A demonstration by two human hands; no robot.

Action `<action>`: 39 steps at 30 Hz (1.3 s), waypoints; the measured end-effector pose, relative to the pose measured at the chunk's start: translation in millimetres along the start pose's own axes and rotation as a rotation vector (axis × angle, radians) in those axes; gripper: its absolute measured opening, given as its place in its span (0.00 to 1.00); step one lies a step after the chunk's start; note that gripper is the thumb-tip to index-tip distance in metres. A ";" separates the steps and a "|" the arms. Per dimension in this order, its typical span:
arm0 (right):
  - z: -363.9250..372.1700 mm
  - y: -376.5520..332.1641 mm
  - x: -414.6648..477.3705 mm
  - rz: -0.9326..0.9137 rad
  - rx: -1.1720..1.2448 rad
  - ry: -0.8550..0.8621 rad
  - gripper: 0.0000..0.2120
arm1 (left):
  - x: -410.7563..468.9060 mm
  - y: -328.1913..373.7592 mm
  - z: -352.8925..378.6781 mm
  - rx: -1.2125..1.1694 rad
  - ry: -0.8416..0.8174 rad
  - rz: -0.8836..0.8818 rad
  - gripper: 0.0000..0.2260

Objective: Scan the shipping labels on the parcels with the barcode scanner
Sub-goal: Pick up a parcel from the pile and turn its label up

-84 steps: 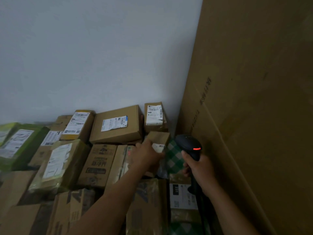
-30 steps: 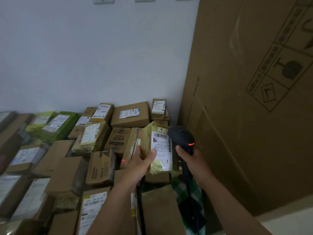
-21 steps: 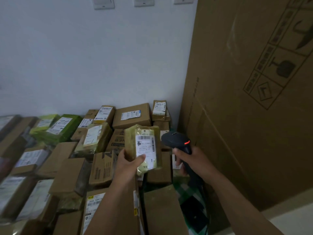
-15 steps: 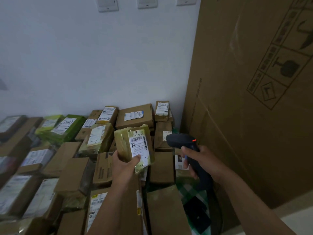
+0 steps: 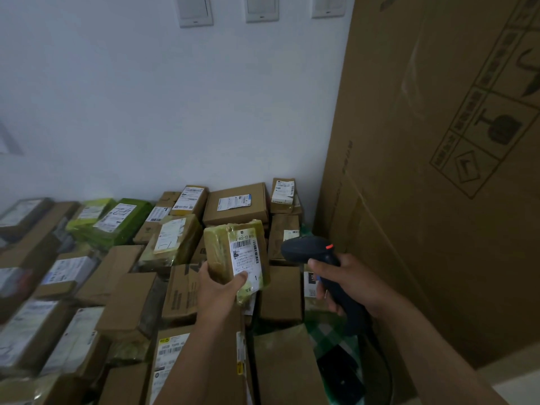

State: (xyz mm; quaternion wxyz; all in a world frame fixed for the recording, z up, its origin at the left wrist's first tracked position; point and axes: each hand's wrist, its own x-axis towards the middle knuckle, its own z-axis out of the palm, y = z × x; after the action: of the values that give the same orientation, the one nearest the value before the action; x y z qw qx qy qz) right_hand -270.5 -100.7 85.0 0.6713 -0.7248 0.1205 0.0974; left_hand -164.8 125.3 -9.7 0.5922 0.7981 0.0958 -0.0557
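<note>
The small parcel (image 5: 216, 247) looks light: one hand carries it upright in the air with no visible strain. Its blocky outline suggests a stiff box under the wrapping. That wrapping is a glossy yellowish film, wrinkled at the corners, so I judge it somewhat slippery. The lower end and the side edges are the sensible places to hold it, since they leave the printed face bare. The white shipping label (image 5: 247, 257) covers most of the face turned toward the camera. It has a barcode across its top, a second one down its right edge, small print below and a lone "1" near the bottom corner. The left hand (image 5: 216, 292) grips the parcel from below, fingers curled behind it and the thumb pressed on the label's lower left corner, clear of both barcodes. Just to the right, apart from the parcel, the right hand (image 5: 349, 283) is wrapped around the handle of the dark barcode scanner (image 5: 304, 249). The scanner's head points left toward the label and a small red light shows on top — a scan seems to be the step in hand. Beneath and behind lies a crowded heap of other parcels (image 5: 236, 203), mostly brown cardboard, a few in green wrap (image 5: 125, 217), many with labels up. A tall cardboard carton (image 5: 438, 171) stands at the right against the white wall (image 5: 146, 112).
</note>
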 end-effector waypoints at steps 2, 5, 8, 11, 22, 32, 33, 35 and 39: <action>-0.1 0.2 1.6 -0.007 0.001 -0.004 0.17 | 0.6 -0.7 0.1 0.014 -0.002 0.007 0.36; 0.5 -0.7 4.1 -0.012 0.001 -0.003 0.17 | 3.0 -2.4 0.5 0.050 0.013 -0.004 0.37; -0.4 0.5 9.7 0.009 -0.009 0.062 0.16 | 11.1 2.3 0.7 0.156 0.104 0.013 0.41; -4.4 4.3 19.1 0.017 -0.012 0.137 0.16 | 27.7 10.3 5.1 0.386 0.160 0.100 0.48; -19.1 14.6 55.5 0.050 -0.032 0.167 0.15 | 77.6 4.0 47.1 1.067 0.141 0.381 0.45; -24.5 38.2 86.7 0.082 -0.051 0.175 0.19 | 90.5 -14.0 53.4 1.102 -0.052 0.459 0.33; -25.4 42.1 87.8 0.098 -0.042 0.182 0.18 | 84.4 -16.4 59.2 1.081 -0.035 0.521 0.33; -28.2 52.5 88.4 0.139 0.006 0.208 0.16 | 71.5 -23.2 73.7 0.999 -0.004 0.627 0.31; -35.9 75.4 86.5 0.200 0.025 0.275 0.14 | 45.0 -39.7 106.9 0.933 -0.115 0.626 0.27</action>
State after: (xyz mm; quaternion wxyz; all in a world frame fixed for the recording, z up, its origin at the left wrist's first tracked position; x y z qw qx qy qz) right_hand -212.0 -145.6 -10.0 0.6445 -0.7072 0.2839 0.0618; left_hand -126.9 38.2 -87.1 0.1689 0.9614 -0.2128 0.0428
